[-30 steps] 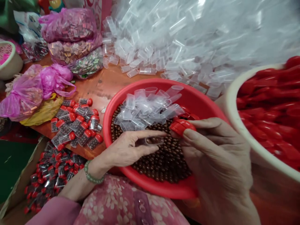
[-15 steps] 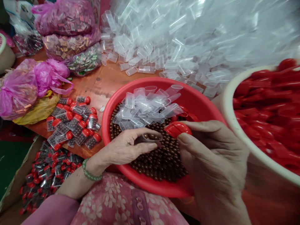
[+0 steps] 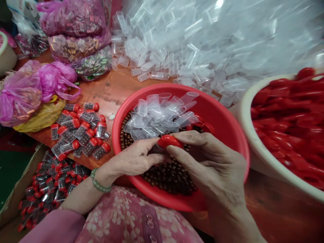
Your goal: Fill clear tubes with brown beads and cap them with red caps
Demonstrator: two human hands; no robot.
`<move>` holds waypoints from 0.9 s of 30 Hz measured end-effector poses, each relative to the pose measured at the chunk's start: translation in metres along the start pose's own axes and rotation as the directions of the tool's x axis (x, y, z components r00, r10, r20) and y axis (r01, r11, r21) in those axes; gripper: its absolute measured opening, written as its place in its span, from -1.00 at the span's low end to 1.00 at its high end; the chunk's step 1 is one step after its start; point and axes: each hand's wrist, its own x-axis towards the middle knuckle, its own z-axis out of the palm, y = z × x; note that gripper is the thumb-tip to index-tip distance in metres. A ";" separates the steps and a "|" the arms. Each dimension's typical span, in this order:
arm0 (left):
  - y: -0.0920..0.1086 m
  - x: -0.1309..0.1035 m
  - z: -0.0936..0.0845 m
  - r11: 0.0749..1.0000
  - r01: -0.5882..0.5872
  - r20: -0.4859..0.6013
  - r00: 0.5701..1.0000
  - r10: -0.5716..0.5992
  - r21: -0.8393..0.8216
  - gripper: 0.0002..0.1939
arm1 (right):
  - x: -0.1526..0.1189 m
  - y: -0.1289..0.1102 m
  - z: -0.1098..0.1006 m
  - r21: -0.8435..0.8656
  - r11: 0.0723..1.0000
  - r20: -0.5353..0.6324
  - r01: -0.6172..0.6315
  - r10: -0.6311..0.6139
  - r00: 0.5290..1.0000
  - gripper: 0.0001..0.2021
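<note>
Over a red basin (image 3: 131,98), my left hand (image 3: 139,157) is closed around a clear plastic tube, now mostly hidden by fingers and cap. Between the thumb and fingertips of my right hand (image 3: 215,158) is a glossy red cap (image 3: 170,141), which meets the tube's mouth; how far it is seated I cannot tell. Below the hands, the basin holds many small brown balls (image 3: 169,180). Clear empty tubes (image 3: 157,114) lie heaped on the balls toward the basin's far side, with a few red caps (image 3: 206,125) beside them.
Filled, red-capped tubes (image 3: 81,130) lie on the orange table at left, and more fill a box (image 3: 53,189) below its edge. A cream tub (image 3: 245,111) of red caps stands at right. Loose clear tubes (image 3: 187,44) pile up behind; pink bags (image 3: 73,20) sit back left.
My right hand has moved left and brought the red cap onto the mouth of the tube. My left hand has stayed nearly in place, still holding the tube.
</note>
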 end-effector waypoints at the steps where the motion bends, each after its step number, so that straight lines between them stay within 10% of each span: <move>1: 0.001 0.000 0.000 1.000 0.010 -0.004 1.000 -0.010 0.004 -0.70 | -0.001 0.001 0.000 -0.009 1.000 -0.015 -0.015 0.015 1.000 -0.82; 14: 0.006 -0.003 -0.001 0.992 0.103 0.006 0.995 -0.103 -0.069 -0.88 | 0.001 0.006 0.000 0.002 0.997 0.007 -0.072 0.072 0.997 -0.86; 27: 0.007 0.000 -0.001 0.974 0.221 0.112 0.970 -0.214 -0.054 -0.94 | 0.014 -0.005 -0.012 -0.395 0.859 0.311 0.326 -0.209 0.927 -0.92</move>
